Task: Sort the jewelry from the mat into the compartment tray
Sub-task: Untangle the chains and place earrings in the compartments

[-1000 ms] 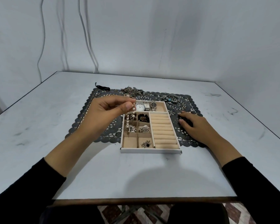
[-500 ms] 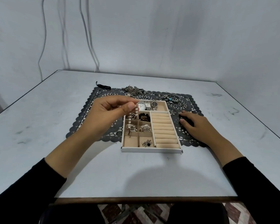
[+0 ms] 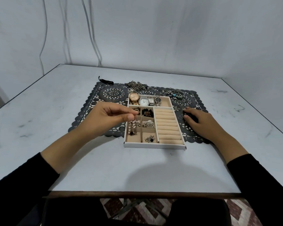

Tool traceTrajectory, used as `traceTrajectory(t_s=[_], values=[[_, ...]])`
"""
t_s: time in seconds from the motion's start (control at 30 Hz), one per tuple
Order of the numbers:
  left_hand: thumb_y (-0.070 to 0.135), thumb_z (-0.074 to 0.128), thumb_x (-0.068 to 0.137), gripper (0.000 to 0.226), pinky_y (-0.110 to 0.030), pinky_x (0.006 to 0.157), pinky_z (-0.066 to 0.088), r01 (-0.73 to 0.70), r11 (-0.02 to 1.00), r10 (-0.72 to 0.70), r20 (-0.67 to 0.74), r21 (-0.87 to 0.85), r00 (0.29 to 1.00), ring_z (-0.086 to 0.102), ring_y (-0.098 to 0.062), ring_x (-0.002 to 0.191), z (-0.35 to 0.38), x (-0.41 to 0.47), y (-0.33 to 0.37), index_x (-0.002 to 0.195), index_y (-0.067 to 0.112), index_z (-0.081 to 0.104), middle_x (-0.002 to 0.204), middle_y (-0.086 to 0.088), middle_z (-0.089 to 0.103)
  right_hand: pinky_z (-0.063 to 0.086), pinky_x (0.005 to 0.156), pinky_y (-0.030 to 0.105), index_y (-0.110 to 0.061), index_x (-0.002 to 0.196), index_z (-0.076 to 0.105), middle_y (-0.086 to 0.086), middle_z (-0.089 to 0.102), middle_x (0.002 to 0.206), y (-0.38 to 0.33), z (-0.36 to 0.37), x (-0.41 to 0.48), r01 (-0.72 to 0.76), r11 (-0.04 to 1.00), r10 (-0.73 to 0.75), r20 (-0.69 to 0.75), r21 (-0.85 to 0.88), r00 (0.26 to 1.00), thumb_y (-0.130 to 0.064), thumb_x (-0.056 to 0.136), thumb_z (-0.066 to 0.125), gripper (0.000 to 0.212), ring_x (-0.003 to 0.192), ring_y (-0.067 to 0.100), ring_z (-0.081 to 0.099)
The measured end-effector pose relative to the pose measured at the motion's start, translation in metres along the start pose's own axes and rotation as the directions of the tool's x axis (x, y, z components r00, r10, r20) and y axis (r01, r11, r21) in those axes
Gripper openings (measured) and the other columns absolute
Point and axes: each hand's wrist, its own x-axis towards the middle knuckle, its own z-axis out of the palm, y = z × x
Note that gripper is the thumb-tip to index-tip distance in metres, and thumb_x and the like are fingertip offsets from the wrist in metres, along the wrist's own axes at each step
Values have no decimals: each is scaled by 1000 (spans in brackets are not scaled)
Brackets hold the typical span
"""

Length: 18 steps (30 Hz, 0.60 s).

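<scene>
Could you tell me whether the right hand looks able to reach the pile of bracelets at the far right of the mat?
Probably yes: the right hand rests on the mat just this side of the bracelets, with only bare lace between them.

Seen from a head-worn camera, a person wears a black long-sleeved top, the plain left sleeve [image 3: 23, 185] and right sleeve [image 3: 258, 181] both ending partway along the forearms in soft, slightly uneven edges that leave the wrists uncovered. The left hand [image 3: 111, 117] and right hand [image 3: 203, 124] are bare, and the nail on the left thumb looks short and unpainted as far as can be told. Below the near edge of the desk [image 3: 137, 176], the legs [image 3: 75, 212] show as two dark clothed shapes, the fabric too shadowed to make out.
</scene>
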Motion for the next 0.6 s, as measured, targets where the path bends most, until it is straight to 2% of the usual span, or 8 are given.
traceTrajectory(t_s=[0.03, 0.07, 0.13, 0.2, 0.23, 0.33, 0.47, 0.6], values=[[18, 74, 73, 20, -32, 86, 55, -11, 1000, 10, 22, 19, 1000, 71, -15, 91, -2, -1, -1, 92, 20, 79, 89, 4, 77, 33, 93, 20, -19, 130, 56, -1, 58, 133, 0, 0, 0, 0, 1000, 0, -1, 3, 1000, -28, 97, 52, 35, 122, 18, 52], [16, 74, 73, 21, -22, 82, 56, -18, 999, 16, 46, 39, 999, 72, -10, 90, -2, -2, -1, 94, 19, 78, 88, 5, 77, 33, 93, 19, -19, 130, 56, -1, 58, 133, -1, 0, -1, 0, 1000, 0, -2, 6, 1000, -28, 97, 52, 35, 122, 17, 52], [10, 72, 75, 20, -12, 72, 53, -15, 999, 10, 93, 52, 996, 72, -3, 80, -2, -2, -3, 94, 14, 76, 82, 9, 77, 32, 93, 18, -19, 130, 56, -2, 57, 134, -1, 0, -1, -1, 1000, 1, 0, 6, 1000, -29, 97, 51, 35, 122, 17, 51], [1, 70, 78, 19, -8, 57, 47, 20, 1000, -22, 130, 19, 991, 66, 3, 63, 2, -4, -3, 95, 9, 75, 70, 10, 74, 32, 93, 18, -20, 131, 56, -2, 56, 136, 0, -1, 0, -4, 1000, 4, 4, 1, 1000, -29, 97, 51, 35, 123, 17, 51], [2, 70, 78, 18, -10, 53, 44, 23, 1000, -26, 151, 22, 988, 65, 1, 62, 4, -4, -4, 93, 10, 76, 72, 7, 75, 32, 93, 18, -20, 131, 56, -2, 55, 136, 0, -1, 0, -5, 1000, 5, 5, -1, 1000, -29, 97, 51, 36, 124, 17, 50], [1, 72, 77, 23, -15, 62, 52, 14, 999, -20, 186, 34, 982, 71, -6, 75, 9, -4, -7, 93, 16, 77, 85, 0, 77, 30, 95, 18, -19, 130, 56, -2, 54, 138, 0, 0, 0, -5, 1000, 5, 4, 0, 1000, -29, 97, 52, 35, 126, 17, 49], [-11, 68, 79, 28, -17, 68, 55, 9, 999, -16, 215, 33, 976, 71, -7, 69, 9, -6, -10, 98, 9, 74, 88, -6, 77, 29, 96, 17, -19, 130, 56, -2, 53, 139, 1, 0, 0, -1, 1000, 1, 3, 4, 1000, -29, 96, 52, 36, 127, 16, 48], [-4, 72, 76, 26, -16, 73, 55, -33, 998, 18, 248, 58, 968, 74, -12, 80, 3, -6, -13, 98, 10, 75, 89, -3, 77, 29, 97, 19, -20, 131, 56, -2, 53, 139, 1, 0, 0, -2, 1000, 2, 7, 1, 1000, -29, 97, 52, 36, 128, 16, 47]])
